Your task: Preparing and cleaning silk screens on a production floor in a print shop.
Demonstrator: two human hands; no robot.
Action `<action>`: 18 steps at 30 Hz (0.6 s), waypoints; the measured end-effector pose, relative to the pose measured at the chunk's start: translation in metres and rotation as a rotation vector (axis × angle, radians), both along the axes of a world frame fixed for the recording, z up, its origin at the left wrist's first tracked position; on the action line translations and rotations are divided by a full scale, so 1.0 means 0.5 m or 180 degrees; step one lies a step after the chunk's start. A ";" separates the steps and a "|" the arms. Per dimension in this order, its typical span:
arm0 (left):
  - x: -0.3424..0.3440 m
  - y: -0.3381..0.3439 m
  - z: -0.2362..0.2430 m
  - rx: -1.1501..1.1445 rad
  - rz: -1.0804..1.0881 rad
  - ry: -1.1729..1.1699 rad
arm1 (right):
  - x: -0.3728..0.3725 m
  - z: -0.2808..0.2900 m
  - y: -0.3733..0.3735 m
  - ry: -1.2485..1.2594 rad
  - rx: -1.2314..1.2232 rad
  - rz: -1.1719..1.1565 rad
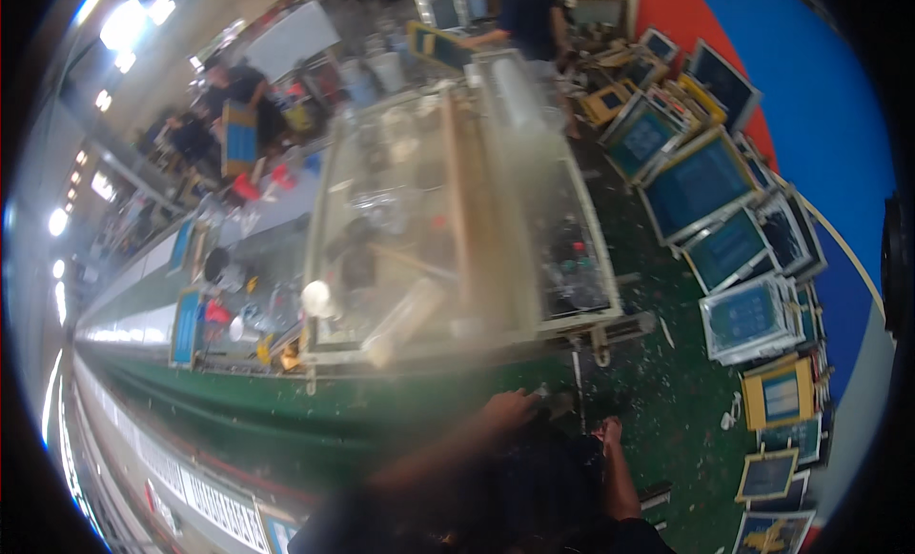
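My left hand [513,408] is held low in front of my body, close to the near edge of a pale-framed work table [438,356]. It is smeared, and its fingers are hard to read. A small greyish thing [558,400] shows just beside it, too blurred to name. To the right, my right hand [608,428] hangs near my dark clothing with its fingers curled in. Whatever it may hold is hidden. On the table lie a whitish cylinder [405,321], a round white cup [317,299] and a long wooden board [472,211].
Framed screens [701,187] lean in a long row along the right wall. Smaller blue-and-wood frames [185,327] stand left of the table, near plastic cups and tubs. One person [529,25] is at the far end; another [250,87] stands far left with a frame.
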State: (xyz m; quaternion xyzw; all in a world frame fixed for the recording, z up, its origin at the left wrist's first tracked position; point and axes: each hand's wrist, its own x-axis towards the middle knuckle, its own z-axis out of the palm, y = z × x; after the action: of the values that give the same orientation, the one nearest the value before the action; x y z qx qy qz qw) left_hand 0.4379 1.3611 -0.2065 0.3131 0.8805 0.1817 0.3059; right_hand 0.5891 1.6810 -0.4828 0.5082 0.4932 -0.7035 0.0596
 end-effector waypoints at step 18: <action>-0.298 0.484 0.050 0.1633 -0.0050 -0.0137 | -0.051 0.134 0.362 -0.0537 0.0482 -0.0210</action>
State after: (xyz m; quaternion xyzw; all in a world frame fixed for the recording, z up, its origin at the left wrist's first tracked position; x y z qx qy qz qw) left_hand 0.2887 1.6030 -0.1817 0.3834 0.7965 0.4034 0.2365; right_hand 0.5634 1.8620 -0.4159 0.5846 0.5211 -0.6206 0.0393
